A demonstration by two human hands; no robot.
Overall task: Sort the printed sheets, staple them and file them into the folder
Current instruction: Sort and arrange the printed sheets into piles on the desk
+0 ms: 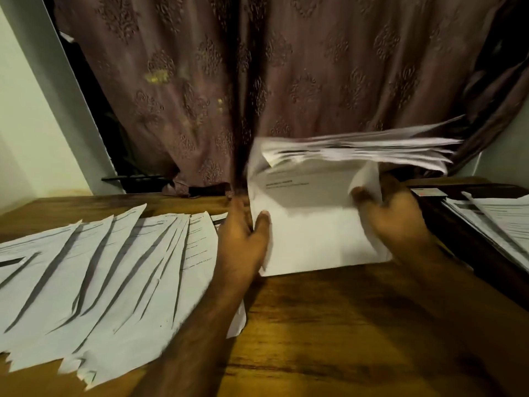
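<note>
I hold a stack of printed sheets [312, 224] upright on its lower edge on the wooden table [329, 325]. The top halves of the pages flop forward and blur. My left hand [246, 242] grips the stack's left edge with the thumb on the front page. My right hand [392, 216] holds the right edge, thumb pressing a curled page. Several more printed sheets [108, 276] lie fanned out, overlapping, on the left of the table. I see no stapler or folder that I can make out.
A patterned brown curtain [286, 81] hangs right behind the table's far edge. Another pile of printed papers [498, 224] rests on a dark raised surface at the right. A pale wall and frame [43, 110] stand at the left.
</note>
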